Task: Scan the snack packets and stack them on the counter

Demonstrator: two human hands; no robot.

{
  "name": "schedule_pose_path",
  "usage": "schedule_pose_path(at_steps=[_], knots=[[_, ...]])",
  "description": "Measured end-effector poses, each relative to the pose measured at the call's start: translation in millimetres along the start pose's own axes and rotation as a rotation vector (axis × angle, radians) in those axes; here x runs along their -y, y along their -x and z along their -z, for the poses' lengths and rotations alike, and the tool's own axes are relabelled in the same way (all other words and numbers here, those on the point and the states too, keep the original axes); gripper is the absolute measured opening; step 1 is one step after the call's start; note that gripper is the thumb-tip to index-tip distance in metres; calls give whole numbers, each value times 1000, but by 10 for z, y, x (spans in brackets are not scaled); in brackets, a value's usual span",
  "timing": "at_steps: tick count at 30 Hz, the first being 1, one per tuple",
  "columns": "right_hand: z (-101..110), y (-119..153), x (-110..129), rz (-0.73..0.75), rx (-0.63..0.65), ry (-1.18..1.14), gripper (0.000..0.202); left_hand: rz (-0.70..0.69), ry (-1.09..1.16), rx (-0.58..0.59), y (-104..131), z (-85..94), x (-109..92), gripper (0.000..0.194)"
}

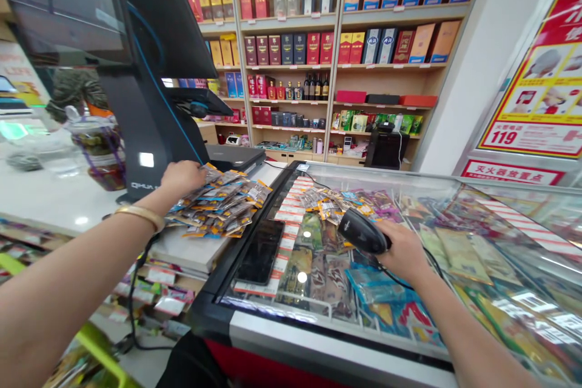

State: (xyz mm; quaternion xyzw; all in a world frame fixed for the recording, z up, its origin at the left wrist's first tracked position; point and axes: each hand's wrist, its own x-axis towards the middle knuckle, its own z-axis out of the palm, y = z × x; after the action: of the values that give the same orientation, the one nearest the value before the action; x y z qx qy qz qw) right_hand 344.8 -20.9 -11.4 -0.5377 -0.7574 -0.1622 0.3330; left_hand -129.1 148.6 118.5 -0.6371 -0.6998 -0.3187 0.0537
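My right hand point(404, 250) is wrapped around a black handheld barcode scanner point(364, 231), holding it above the glass top of a display freezer. On the counter lies a heaped pile of small snack packets point(220, 209) with orange and blue edges. My left hand point(184, 178) is at the pile's far left side, its fingers curled on the packets and the tips partly hidden. Several similar packets point(330, 203) lie on the freezer glass just beyond the scanner. A dark phone point(260, 251) rests flat on the glass, between the pile and the scanner.
A checkout terminal point(150, 73) stands behind my left hand. Nearby is a jar wrapped in purple point(102, 151). The glass-topped freezer point(336, 339) holds bagged goods. The scanner's cable runs along the glass. Shelves of boxed bottles point(286, 48) line the back wall, and a poster point(541, 85) hangs right.
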Motion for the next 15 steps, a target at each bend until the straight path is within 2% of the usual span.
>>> schedule_pose_path(at_steps=[2, 5, 7, 9, 11, 15], knots=[[14, -7, 12, 4, -8, -7, 29, -18, -182, -12, 58, 25, -82, 24], [40, -19, 28, 0, -20, -26, 30, -143, -360, -49, 159, -3, -277, 39], [50, -23, 31, 0, -26, -38, 31, -232, -304, -46, 235, -102, -461, 39], [50, -23, 27, 4, -31, -43, 31, -337, -163, -13, 337, -273, -685, 38], [43, -20, 23, 4, -31, -42, 30, -412, -4, 75, 480, -506, -933, 40], [36, -18, 26, -15, -20, -41, 28, -325, 239, 441, 830, -1054, -1391, 46]])
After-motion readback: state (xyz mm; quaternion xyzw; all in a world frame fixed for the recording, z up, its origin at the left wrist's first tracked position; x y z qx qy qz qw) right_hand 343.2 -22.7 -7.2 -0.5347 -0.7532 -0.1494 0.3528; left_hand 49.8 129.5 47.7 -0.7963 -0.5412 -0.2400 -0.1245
